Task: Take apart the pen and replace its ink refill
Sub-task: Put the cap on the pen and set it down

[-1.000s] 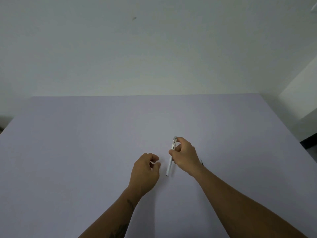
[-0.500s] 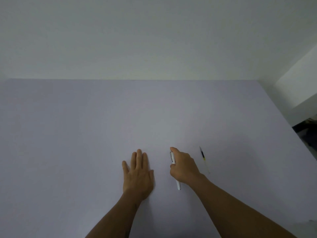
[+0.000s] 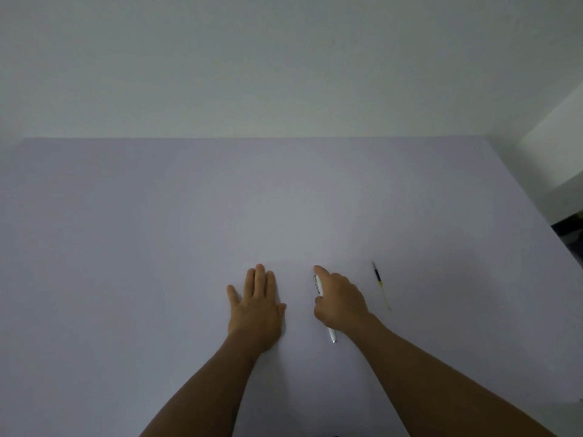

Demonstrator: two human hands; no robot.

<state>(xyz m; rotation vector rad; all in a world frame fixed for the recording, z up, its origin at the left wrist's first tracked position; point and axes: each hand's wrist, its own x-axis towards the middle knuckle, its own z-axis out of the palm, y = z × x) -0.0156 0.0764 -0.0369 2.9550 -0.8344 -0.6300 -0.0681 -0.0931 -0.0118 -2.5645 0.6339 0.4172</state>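
Observation:
A white pen lies on the pale lilac table, pointing roughly away from me. My right hand rests over its middle, fingers curled around it, so only its two ends show. A thin ink refill, dark at the far end and yellowish toward me, lies loose on the table to the right of that hand, touching nothing. My left hand lies flat, palm down, fingers spread, to the left of the pen, holding nothing.
The table runs up to a plain white wall at the back. Its right edge slants down toward me, with a white wall corner and dark clutter beyond it.
One second ago my left hand was a loose fist and my right held the pen raised. Now the left lies flat and the right has the pen down on the table; the refill has come into view.

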